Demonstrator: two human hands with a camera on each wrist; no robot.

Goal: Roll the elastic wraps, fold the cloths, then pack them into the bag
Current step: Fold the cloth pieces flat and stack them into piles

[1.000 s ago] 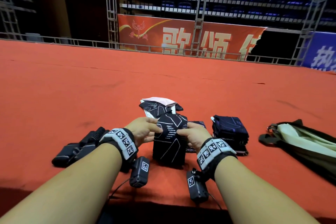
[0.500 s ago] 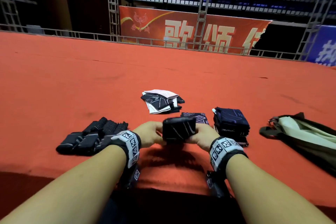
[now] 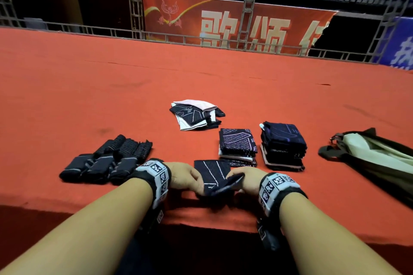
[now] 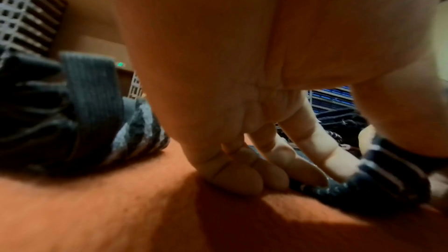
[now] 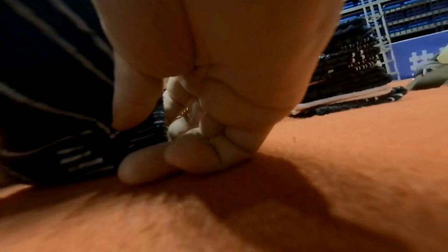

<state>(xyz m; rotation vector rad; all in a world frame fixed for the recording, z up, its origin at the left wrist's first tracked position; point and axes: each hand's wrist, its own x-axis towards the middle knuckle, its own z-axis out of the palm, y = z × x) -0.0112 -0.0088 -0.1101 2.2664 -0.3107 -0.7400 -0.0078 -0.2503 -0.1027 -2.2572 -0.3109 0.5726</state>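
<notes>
- Since half a second ago, both hands have dropped from mid-air to the red cloth-covered table [image 3: 93, 100], bringing the dark patterned cloth [image 3: 211, 174] down with them; it now lies low at the near edge, partly folded, with one flap lifted toward the right.
- Left hand [image 3: 182, 175] pinches the cloth's left edge: the left wrist view shows the thumb on top of the fabric and the fingers [image 4: 242, 177] curled, their tips pressing into the table.
- Right hand [image 3: 244, 179] pinches the cloth's right side: the right wrist view shows the thumb pressing the dark fabric [image 5: 80, 152] down and the fingers [image 5: 194, 156] curled underneath against the table.
- Just beyond the hands, slightly to the right, sits a short stack of folded cloths [image 3: 237, 145].
- Right of that stack, close beside it, stands a taller stack of folded dark cloths [image 3: 283, 144].
- Farther back, near the middle, lies a loose pile of unfolded cloths [image 3: 196, 114], dark and white with a pale pink one on top.
- To the left of the left wrist lies a cluster of rolled elastic wraps [image 3: 107, 161], dark with grey bands, side by side.
- At the far right lies the bag [image 3: 375, 154], olive and black, flat on the table, well apart from the hands.
- Behind the table hangs a red banner [image 3: 234, 22] with large pale characters, in front of rows of blue seats.
</notes>
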